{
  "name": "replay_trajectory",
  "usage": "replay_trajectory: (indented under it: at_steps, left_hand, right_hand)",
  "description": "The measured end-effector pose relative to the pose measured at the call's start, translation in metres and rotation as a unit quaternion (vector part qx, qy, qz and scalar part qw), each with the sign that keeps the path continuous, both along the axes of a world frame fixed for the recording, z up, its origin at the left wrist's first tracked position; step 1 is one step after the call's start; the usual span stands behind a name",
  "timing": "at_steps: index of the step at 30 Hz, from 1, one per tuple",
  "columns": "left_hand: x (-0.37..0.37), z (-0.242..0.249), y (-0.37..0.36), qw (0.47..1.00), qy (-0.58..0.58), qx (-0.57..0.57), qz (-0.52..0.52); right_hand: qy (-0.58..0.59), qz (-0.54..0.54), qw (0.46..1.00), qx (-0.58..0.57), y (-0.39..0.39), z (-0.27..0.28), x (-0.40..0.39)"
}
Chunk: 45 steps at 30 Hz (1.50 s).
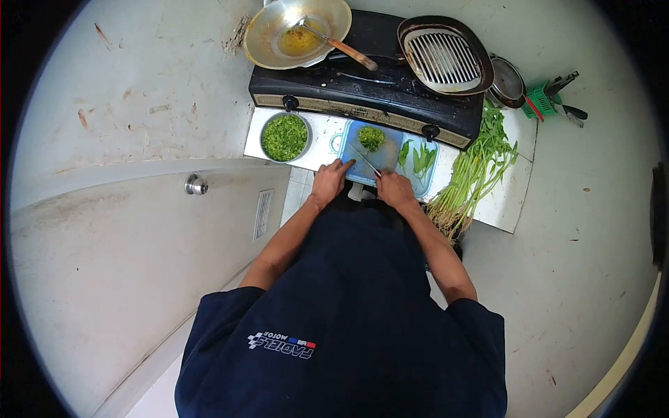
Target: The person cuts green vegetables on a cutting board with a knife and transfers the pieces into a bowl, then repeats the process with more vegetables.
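Note:
My right hand [395, 189] grips a knife [365, 159], its blade pointing to the upper left over a blue cutting board [389, 148]. On the board, beyond the blade, sits a small heap of chopped greens [371, 138]. My left hand [329, 182] is at the board's near left edge, index finger stretched out close to the blade; nothing shows in it. Several loose green leaves [422, 161] lie at the board's right side. Left of the board stands a round bowl [263, 143] filled with chopped greens [284, 138].
Right of the board lies a bunch of long-stemmed greens [477, 171] with roots. Behind is a black stove [348, 97] carrying a wok [261, 42] with a wooden-handled ladle [352, 56] and a grill pan [446, 59]. A green basket [539, 102] with utensils stands far right.

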<state>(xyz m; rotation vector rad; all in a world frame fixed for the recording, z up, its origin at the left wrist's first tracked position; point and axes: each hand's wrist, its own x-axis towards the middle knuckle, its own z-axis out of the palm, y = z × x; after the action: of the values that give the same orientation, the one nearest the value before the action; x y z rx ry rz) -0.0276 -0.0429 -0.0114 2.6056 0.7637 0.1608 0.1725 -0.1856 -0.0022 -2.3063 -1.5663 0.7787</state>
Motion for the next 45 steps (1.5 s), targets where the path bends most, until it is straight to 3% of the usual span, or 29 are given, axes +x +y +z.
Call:
replay_trajectory:
  at_steps: [15, 24, 45]
  left_hand:
    - [0.002, 0.006, 0.002, 0.999, 0.032, -0.005, -0.003]
    - [0.002, 0.0, 0.005, 1.0, 0.019, -0.012, 0.001]
    - [0.002, 0.0, 0.003, 0.999, -0.032, -0.022, 0.01]
  right_hand:
    - [-0.009, 0.006, 1.0, -0.006, 0.015, 0.001, -0.019]
    - [-0.036, 0.022, 0.999, -0.004, -0.011, -0.001, 0.005]
    - [-0.012, 0.031, 0.999, -0.006, 0.015, 0.0, -0.016]
